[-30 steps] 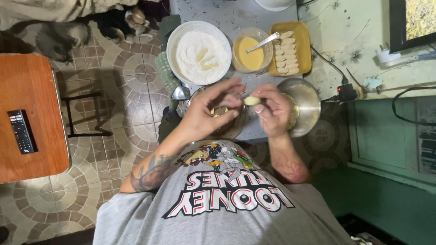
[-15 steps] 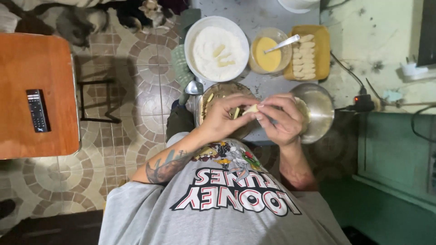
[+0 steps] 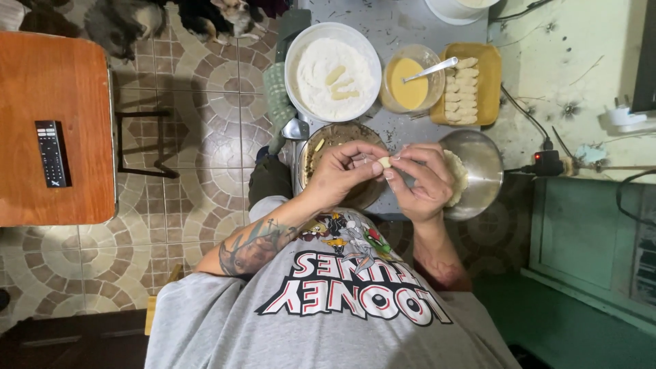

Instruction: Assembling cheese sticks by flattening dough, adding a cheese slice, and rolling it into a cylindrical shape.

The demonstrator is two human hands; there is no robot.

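Off to the side there's an orange wooden table (image 3: 55, 116) with a black remote (image 3: 51, 154) lying on it, over patterned floor tiles (image 3: 184, 191). A couple of dogs (image 3: 225, 14) hang out along the top edge, and a power adapter (image 3: 544, 162) sits plugged in by the green wall (image 3: 581, 68).

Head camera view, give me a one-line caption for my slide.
Both hands, left hand and right hand, pinch a small dough piece above a brown bowl.

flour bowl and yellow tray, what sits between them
A small clear bowl of yellow liquid, likely beaten egg, with a spoon resting in it, sits between the white flour bowl and the yellow tray, seen in the head view.
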